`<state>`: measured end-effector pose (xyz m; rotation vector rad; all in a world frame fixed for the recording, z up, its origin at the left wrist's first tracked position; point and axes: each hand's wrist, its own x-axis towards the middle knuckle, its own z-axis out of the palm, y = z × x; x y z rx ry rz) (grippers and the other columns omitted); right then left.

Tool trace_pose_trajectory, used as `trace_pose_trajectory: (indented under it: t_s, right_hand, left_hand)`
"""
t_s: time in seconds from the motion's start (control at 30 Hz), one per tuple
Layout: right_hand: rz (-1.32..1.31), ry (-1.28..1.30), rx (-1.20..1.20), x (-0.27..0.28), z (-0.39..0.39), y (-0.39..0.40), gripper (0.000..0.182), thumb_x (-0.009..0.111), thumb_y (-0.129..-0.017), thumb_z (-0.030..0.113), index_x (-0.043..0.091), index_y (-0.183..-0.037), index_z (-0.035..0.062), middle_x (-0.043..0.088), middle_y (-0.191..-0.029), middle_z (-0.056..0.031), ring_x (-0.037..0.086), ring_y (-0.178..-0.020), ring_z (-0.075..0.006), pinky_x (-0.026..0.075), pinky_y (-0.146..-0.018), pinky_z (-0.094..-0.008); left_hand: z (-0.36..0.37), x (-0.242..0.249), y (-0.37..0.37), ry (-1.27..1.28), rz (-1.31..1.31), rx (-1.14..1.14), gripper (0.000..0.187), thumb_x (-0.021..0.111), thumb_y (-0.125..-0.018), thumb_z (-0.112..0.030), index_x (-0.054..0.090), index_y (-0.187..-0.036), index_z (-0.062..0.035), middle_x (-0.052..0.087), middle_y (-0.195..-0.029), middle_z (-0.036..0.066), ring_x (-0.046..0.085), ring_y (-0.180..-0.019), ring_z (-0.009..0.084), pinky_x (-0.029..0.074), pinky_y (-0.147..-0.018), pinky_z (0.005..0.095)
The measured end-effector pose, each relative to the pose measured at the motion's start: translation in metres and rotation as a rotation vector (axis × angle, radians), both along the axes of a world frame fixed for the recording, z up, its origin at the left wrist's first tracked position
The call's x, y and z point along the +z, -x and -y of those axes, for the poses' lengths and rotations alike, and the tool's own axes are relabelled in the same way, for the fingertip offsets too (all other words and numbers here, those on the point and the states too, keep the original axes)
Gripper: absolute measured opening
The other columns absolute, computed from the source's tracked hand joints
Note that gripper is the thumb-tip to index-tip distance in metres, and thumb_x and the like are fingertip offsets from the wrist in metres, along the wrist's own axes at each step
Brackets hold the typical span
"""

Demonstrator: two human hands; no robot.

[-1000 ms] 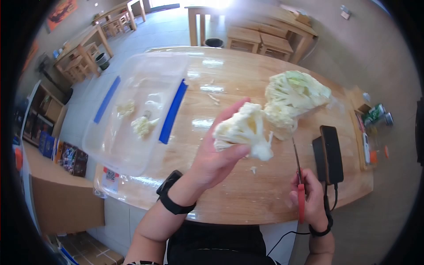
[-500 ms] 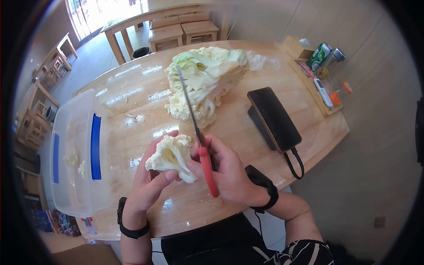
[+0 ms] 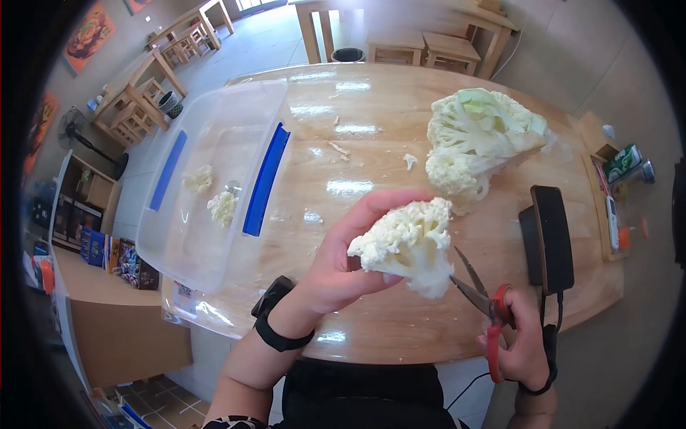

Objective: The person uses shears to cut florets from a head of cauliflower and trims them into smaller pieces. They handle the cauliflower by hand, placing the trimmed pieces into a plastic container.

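Held up over the table, a cauliflower floret [image 3: 411, 243] sits between the thumb and fingers of my left hand [image 3: 336, 264], its pale stem pointing down and right. My right hand [image 3: 525, 343] grips red-handled scissors [image 3: 486, 300] by their loops. The blades are spread apart, with one tip right at the floret's stem. Beyond my hands, a large piece of cauliflower [image 3: 479, 139] with a light green stem lies on the table. A small crumb of cauliflower [image 3: 409, 161] rests to its left.
On the left, a clear plastic box [image 3: 236, 118] with blue latches holds a few florets [image 3: 223, 208]. A phone [image 3: 552, 239] leans on a dark stand at the right. A wooden tray [image 3: 607, 236] along the wall carries a green can [image 3: 622, 163]. Scraps dot the wooden table [image 3: 371, 336].
My view has turned left. The scissors have gone from closed to spread blades, and my right hand has moved away to the right of the floret, which stays in my left hand.
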<state>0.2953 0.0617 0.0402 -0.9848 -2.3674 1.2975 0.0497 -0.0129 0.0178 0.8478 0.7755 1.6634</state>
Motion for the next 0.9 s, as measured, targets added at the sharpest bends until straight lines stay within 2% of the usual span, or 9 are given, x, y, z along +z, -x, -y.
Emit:
trace_pose_trajectory:
  t_s: [0.1, 0.17, 0.27, 0.37, 0.43, 0.57, 0.73, 0.87, 0.9]
  right_hand:
    - [0.031, -0.071, 0.025, -0.002, 0.001, 0.002, 0.036, 0.073, -0.062, 0.011, 0.044, -0.083, 0.002, 0.044, -0.075, -0.0099, 0.045, -0.063, -0.0185, 0.04, -0.056, -0.028]
    - [0.043, -0.154, 0.042, 0.0, 0.0, 0.005, 0.036, 0.073, -0.063, 0.012, 0.045, -0.083, 0.0018, 0.044, -0.075, -0.0102, 0.045, -0.062, -0.0198, 0.04, -0.057, -0.0288]
    - [0.087, -0.103, 0.122, 0.004, -0.002, 0.009, 0.038, 0.073, -0.063, 0.014, 0.047, -0.086, 0.0008, 0.045, -0.076, -0.01, 0.047, -0.064, -0.0202, 0.04, -0.06, -0.0289]
    - [0.108, 0.052, 0.133, 0.008, -0.002, 0.01, 0.039, 0.073, -0.065, 0.016, 0.048, -0.09, 0.0001, 0.047, -0.078, -0.0093, 0.049, -0.066, -0.0177, 0.041, -0.06, -0.0277]
    - [0.16, 0.323, 0.077, 0.018, 0.001, 0.016, 0.038, 0.073, -0.068, 0.016, 0.049, -0.092, 0.0002, 0.05, -0.08, -0.0081, 0.049, -0.067, -0.0135, 0.041, -0.061, -0.0259]
    - [0.148, 0.286, 0.131, 0.015, 0.0, 0.017, 0.035, 0.071, -0.071, 0.016, 0.049, -0.093, 0.0005, 0.05, -0.08, -0.0068, 0.048, -0.067, -0.0102, 0.041, -0.06, -0.0243]
    - [0.087, 0.303, 0.012, 0.006, 0.003, 0.021, 0.034, 0.07, -0.074, 0.018, 0.049, -0.095, 0.0, 0.049, -0.074, -0.0036, 0.045, -0.063, -0.0086, 0.039, -0.057, -0.0233]
    - [0.039, 0.273, 0.011, -0.004, 0.006, 0.025, 0.033, 0.069, -0.076, 0.02, 0.051, -0.095, -0.0001, 0.049, -0.066, -0.0036, 0.045, -0.057, -0.0099, 0.039, -0.054, -0.0243]
    - [0.114, 0.22, 0.026, 0.001, 0.007, 0.029, 0.032, 0.069, -0.076, 0.021, 0.053, -0.094, 0.0001, 0.049, -0.062, -0.0048, 0.044, -0.054, -0.0112, 0.038, -0.052, -0.0249]
  left_hand:
    - [-0.001, -0.002, 0.002, -0.049, -0.058, 0.045, 0.072, 0.072, -0.065, -0.012, 0.036, -0.127, -0.0013, 0.039, -0.129, 0.015, 0.043, -0.117, 0.0224, 0.038, -0.096, 0.0333]
    - [-0.005, -0.007, 0.006, -0.231, -0.338, 0.088, 0.064, 0.064, -0.066, -0.005, 0.041, -0.126, -0.0033, 0.04, -0.125, 0.009, 0.041, -0.116, 0.0178, 0.031, -0.097, 0.0305]
    - [-0.007, -0.007, 0.008, -0.307, -0.493, 0.091, 0.062, 0.063, -0.065, -0.005, 0.043, -0.124, -0.004, 0.038, -0.123, 0.009, 0.039, -0.116, 0.0191, 0.029, -0.098, 0.0312]
    - [-0.005, -0.008, 0.006, -0.286, -0.442, 0.105, 0.062, 0.063, -0.065, -0.004, 0.043, -0.123, -0.0041, 0.037, -0.123, 0.009, 0.039, -0.115, 0.0191, 0.029, -0.098, 0.031]
    - [-0.004, -0.007, 0.004, -0.272, -0.434, 0.121, 0.062, 0.063, -0.065, -0.004, 0.042, -0.123, -0.0043, 0.037, -0.123, 0.009, 0.039, -0.116, 0.0191, 0.029, -0.098, 0.0308]
    - [-0.003, -0.005, 0.003, -0.242, -0.406, 0.155, 0.062, 0.063, -0.065, -0.002, 0.041, -0.123, -0.0045, 0.036, -0.122, 0.01, 0.039, -0.116, 0.0191, 0.029, -0.098, 0.0302]
    - [-0.004, -0.006, 0.002, -0.257, -0.533, 0.217, 0.061, 0.061, -0.065, 0.0, 0.041, -0.123, -0.0041, 0.036, -0.122, 0.009, 0.04, -0.115, 0.018, 0.031, -0.097, 0.0295]
    - [-0.004, -0.007, 0.001, -0.164, -0.565, 0.304, 0.059, 0.061, -0.066, 0.002, 0.041, -0.122, -0.0036, 0.038, -0.121, 0.009, 0.041, -0.113, 0.0162, 0.033, -0.095, 0.0286]
    - [-0.004, -0.007, 0.001, -0.165, -0.565, 0.305, 0.059, 0.061, -0.066, 0.002, 0.041, -0.122, -0.0036, 0.038, -0.121, 0.009, 0.041, -0.113, 0.0162, 0.033, -0.095, 0.0286]
